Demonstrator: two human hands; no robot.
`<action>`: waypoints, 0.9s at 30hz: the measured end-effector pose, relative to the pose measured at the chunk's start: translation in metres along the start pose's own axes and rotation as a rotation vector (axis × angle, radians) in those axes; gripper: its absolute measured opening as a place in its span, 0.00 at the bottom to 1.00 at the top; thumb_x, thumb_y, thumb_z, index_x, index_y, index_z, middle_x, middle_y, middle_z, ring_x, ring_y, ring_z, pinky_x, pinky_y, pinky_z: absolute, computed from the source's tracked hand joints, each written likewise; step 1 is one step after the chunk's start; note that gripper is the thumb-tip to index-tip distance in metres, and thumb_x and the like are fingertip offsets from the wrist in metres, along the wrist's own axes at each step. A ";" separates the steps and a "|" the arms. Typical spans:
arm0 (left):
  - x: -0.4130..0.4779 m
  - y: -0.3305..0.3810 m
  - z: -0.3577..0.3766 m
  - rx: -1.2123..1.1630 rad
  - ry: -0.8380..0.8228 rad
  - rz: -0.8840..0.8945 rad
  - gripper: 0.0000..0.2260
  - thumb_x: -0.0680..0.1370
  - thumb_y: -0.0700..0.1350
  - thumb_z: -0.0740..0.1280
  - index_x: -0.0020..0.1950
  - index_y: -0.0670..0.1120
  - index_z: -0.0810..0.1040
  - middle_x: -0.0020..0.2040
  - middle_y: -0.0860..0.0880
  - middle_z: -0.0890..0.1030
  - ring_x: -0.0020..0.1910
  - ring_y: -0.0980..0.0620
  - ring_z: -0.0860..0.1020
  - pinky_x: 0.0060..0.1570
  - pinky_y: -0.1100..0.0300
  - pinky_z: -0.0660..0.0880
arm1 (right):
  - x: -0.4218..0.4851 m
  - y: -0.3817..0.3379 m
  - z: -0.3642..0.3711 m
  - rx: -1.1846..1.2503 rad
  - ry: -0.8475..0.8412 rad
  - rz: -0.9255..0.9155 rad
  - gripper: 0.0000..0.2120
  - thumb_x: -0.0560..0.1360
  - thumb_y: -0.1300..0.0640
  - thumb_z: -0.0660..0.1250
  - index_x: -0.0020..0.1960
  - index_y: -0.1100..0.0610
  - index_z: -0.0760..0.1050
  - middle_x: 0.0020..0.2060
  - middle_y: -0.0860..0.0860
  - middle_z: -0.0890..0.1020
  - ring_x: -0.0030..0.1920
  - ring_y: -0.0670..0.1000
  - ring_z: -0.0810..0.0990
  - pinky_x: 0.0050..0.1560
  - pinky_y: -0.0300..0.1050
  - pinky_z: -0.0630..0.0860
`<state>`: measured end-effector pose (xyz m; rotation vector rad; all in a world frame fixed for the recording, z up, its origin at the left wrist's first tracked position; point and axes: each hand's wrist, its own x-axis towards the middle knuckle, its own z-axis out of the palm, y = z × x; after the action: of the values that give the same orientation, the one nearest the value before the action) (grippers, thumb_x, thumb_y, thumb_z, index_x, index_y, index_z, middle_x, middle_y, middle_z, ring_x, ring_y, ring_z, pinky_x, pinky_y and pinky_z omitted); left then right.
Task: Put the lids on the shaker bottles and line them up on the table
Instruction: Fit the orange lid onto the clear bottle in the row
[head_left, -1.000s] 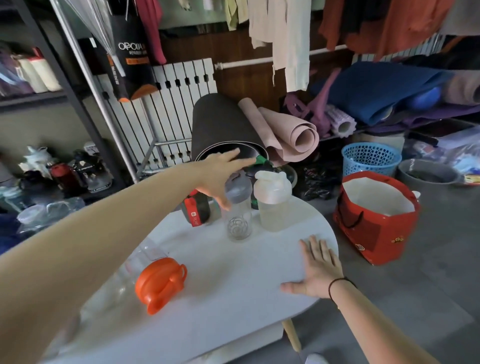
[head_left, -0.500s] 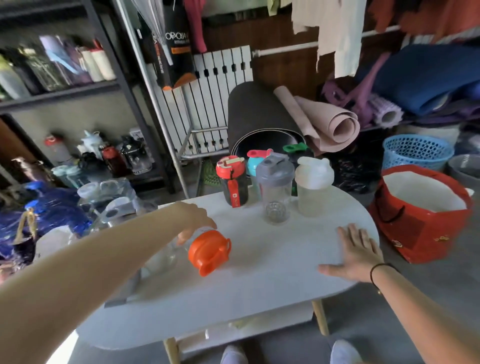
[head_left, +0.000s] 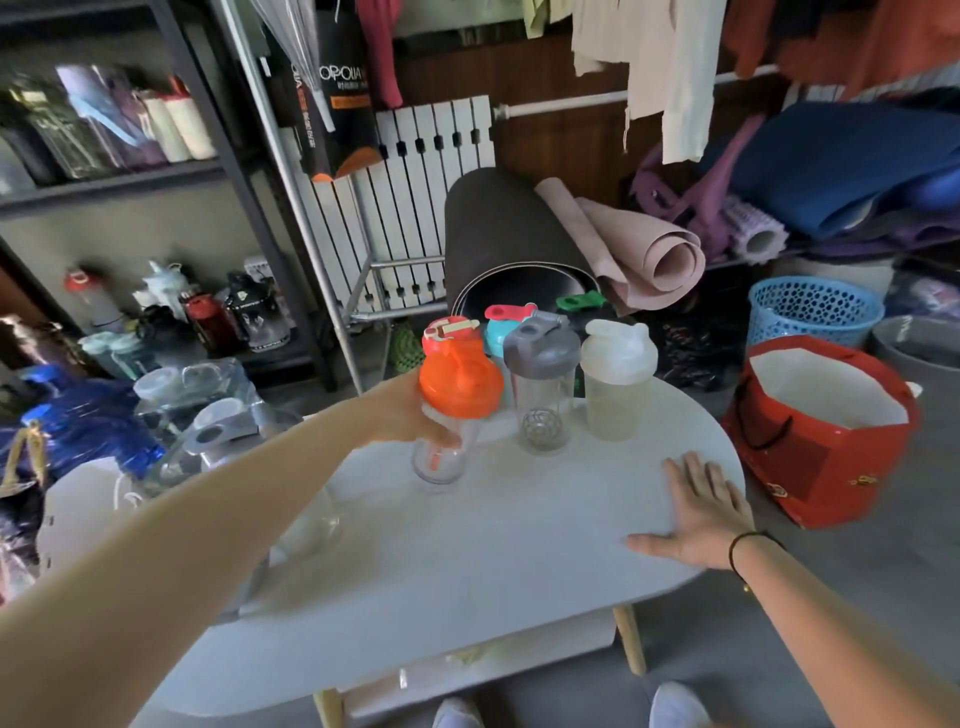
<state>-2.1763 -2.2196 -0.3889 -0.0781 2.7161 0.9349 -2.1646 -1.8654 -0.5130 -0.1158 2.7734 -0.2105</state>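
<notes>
My left hand (head_left: 410, 415) grips a clear shaker bottle with an orange lid (head_left: 460, 382), held upright just left of the row on the white oval table (head_left: 467, 545). Beside it stand a grey-lidded clear shaker (head_left: 541, 382) and a white-lidded frosted shaker (head_left: 618, 379). Behind them are a red-lidded bottle (head_left: 447, 330), a teal bottle (head_left: 498, 332) and a green-lidded one (head_left: 579, 301), partly hidden. My right hand (head_left: 698, 512) lies flat on the table near its right edge, fingers spread. A clear lidless bottle (head_left: 311, 525) lies by my left forearm.
A red bag (head_left: 821, 431) stands on the floor right of the table, with a blue basket (head_left: 813, 309) behind it. Rolled mats (head_left: 519, 244) lean behind the table. More bottles (head_left: 197, 395) crowd the left side, and a dark shelf (head_left: 130, 176) holds others.
My left hand left the grey-lidded shaker, reached the orange-lidded bottle lying on its side, took hold of it and raised it upright beside the row. My right hand stayed flat.
</notes>
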 end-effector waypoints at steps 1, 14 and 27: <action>-0.002 0.007 0.006 -0.149 0.009 -0.019 0.33 0.61 0.47 0.81 0.62 0.57 0.72 0.55 0.55 0.79 0.54 0.53 0.77 0.57 0.48 0.78 | 0.000 0.000 0.000 0.001 0.002 0.000 0.61 0.61 0.22 0.60 0.77 0.52 0.32 0.76 0.55 0.33 0.77 0.58 0.35 0.76 0.54 0.42; 0.035 0.009 0.062 -0.539 0.402 -0.103 0.32 0.64 0.51 0.79 0.64 0.55 0.69 0.53 0.55 0.77 0.54 0.48 0.77 0.58 0.47 0.77 | 0.005 0.002 0.003 0.005 -0.003 0.003 0.62 0.60 0.21 0.60 0.76 0.53 0.31 0.76 0.55 0.32 0.76 0.58 0.33 0.76 0.54 0.41; 0.032 0.016 0.071 -0.513 0.499 -0.157 0.35 0.66 0.53 0.78 0.69 0.51 0.66 0.62 0.50 0.76 0.54 0.50 0.74 0.54 0.54 0.74 | 0.002 0.002 0.002 -0.011 -0.005 -0.003 0.62 0.60 0.21 0.58 0.76 0.53 0.31 0.76 0.56 0.33 0.76 0.59 0.33 0.76 0.55 0.41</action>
<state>-2.1929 -2.1628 -0.4415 -0.6960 2.7415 1.7258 -2.1660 -1.8641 -0.5163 -0.1237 2.7697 -0.1955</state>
